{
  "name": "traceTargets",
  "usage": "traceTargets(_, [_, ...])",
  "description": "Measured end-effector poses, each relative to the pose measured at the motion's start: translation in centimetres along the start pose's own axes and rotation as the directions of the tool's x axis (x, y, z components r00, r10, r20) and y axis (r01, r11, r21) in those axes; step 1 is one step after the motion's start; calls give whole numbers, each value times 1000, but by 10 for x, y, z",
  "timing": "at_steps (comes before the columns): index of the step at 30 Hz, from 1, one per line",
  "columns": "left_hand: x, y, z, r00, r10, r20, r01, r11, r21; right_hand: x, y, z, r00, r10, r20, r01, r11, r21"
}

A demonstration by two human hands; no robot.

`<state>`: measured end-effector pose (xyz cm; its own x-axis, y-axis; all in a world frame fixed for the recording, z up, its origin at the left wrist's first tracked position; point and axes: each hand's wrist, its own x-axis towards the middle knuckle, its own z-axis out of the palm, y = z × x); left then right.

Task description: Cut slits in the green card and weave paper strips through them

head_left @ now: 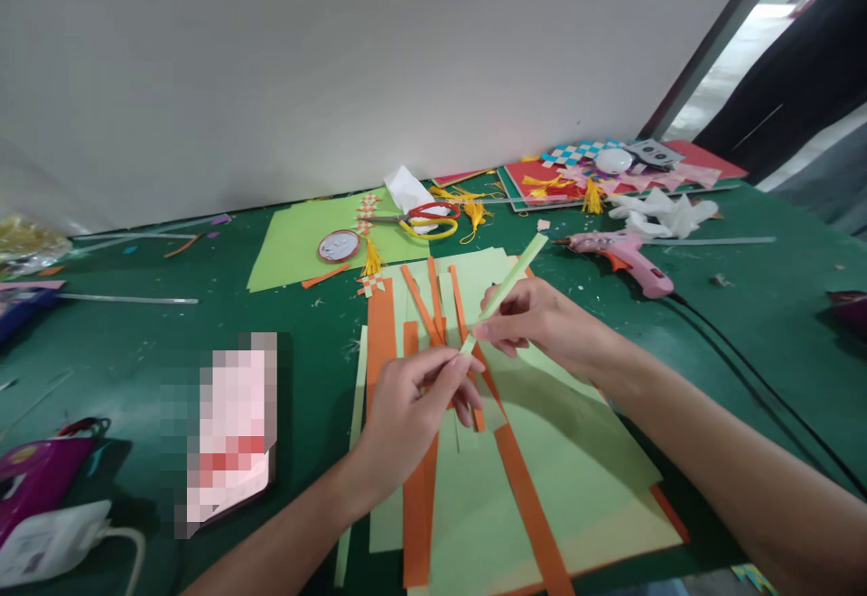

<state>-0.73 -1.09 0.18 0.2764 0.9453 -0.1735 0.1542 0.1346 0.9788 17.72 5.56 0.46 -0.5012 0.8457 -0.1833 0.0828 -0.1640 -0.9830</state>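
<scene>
A narrow light green paper strip (516, 275) is held between my two hands, slanting up to the right. My left hand (424, 397) pinches its lower end between thumb and finger. Higher along the strip, my right hand (532, 321) grips it with thumb and fingertips. Beneath both hands lie several orange paper strips (532, 510), some crossing each other. They rest on stacked light green paper sheets (575, 479), with a bit of orange sheet showing at the edges.
A pink glue gun (627, 257) with a black cord lies right. Scissors (424, 219), a round tin (339, 246) and yellow tassels (474, 215) sit at the back. A blurred-out phone (234, 433), a white charger (58, 537) and a purple object (44, 483) are left. A person in dark clothing (789, 81) is beyond the partition.
</scene>
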Motion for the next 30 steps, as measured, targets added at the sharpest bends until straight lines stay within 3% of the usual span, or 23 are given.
traceTargets(4, [1, -4, 0, 1000, -9, 11, 9, 999, -35, 0, 0, 1, 1000, 3, 2, -3, 1000, 22])
traceTargets(10, [2, -2, 0, 1000, 5, 7, -5, 999, -50, 2, 7, 5, 994, 25, 105, -29, 999, 44])
traceTargets(17, [-1, -1, -1, 1000, 8, 12, -8, 999, -42, -1, 0, -3, 997, -50, -59, 49, 998, -26])
traceTargets(26, [4, -3, 2, 1000, 0, 12, 0, 998, -69, 1, 6, 6, 996, 49, 79, -51, 998, 21])
traceTargets(30, [1, -2, 0, 1000, 16, 14, -15, 998, -61, 0, 2, 1, 1000, 2, 10, -2, 1000, 28])
